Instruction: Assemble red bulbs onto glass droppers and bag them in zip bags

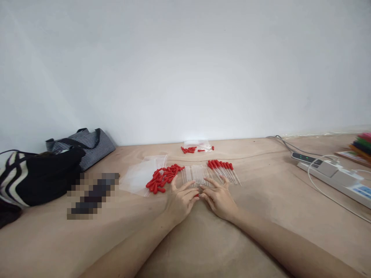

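My left hand (182, 200) pinches a small red rubber bulb (196, 195), its thumb and forefinger closed around it. Close against its fingertips, my right hand (219, 199) has its thumb and forefinger pressed together; what they hold is too small to make out. Just beyond both hands lies a row of clear glass tubes (197, 174). Loose red bulbs (162, 177) are heaped left of the row, partly on clear plastic bags (136, 175). Several droppers with red bulbs fitted (220, 165) lie side by side at the right of the tubes.
Farther back are more red bulbs (188, 150) and a small clear bag (197, 143). A black bag (49, 177), a striped bag (95, 144) and a blurred dark object (94, 195) lie left. A power strip (344, 181) with cables and colourful bundles (363, 144) are right.
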Demonstrator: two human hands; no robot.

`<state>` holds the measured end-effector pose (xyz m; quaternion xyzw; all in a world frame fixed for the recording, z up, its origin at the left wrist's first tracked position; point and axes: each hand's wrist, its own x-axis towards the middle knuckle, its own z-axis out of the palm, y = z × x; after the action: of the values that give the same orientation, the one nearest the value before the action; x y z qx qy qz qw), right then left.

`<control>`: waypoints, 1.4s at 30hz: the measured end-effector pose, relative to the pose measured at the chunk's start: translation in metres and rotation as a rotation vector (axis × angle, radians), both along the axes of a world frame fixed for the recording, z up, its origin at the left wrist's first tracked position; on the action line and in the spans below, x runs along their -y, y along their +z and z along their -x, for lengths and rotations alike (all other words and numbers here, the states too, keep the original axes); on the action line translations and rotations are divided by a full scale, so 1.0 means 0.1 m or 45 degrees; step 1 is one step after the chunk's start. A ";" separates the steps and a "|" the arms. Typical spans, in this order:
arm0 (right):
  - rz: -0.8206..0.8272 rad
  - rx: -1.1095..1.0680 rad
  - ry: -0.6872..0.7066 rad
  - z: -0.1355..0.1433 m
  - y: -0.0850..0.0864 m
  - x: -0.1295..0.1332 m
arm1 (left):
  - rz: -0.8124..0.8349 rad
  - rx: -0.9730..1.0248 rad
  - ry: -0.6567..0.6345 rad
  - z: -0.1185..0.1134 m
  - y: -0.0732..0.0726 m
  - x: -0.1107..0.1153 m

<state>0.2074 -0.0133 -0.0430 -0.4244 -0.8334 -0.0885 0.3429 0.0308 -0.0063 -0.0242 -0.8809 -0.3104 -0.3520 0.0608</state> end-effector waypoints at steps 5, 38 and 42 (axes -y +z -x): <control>0.015 0.019 -0.007 -0.06 0.02 0.03 | 0.066 -0.071 0.098 0.06 0.03 0.00; 0.327 0.027 -0.798 -0.07 0.09 -0.54 | 0.150 -0.149 0.831 0.53 0.05 -0.29; 0.370 0.024 -0.829 -0.02 0.16 -0.53 | 0.107 -0.156 0.887 0.56 0.06 -0.34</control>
<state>0.2096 0.0400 -0.0269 -0.7113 -0.6614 -0.0778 0.2250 -0.0252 0.0274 -0.0179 -0.7435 -0.6021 -0.2436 0.1593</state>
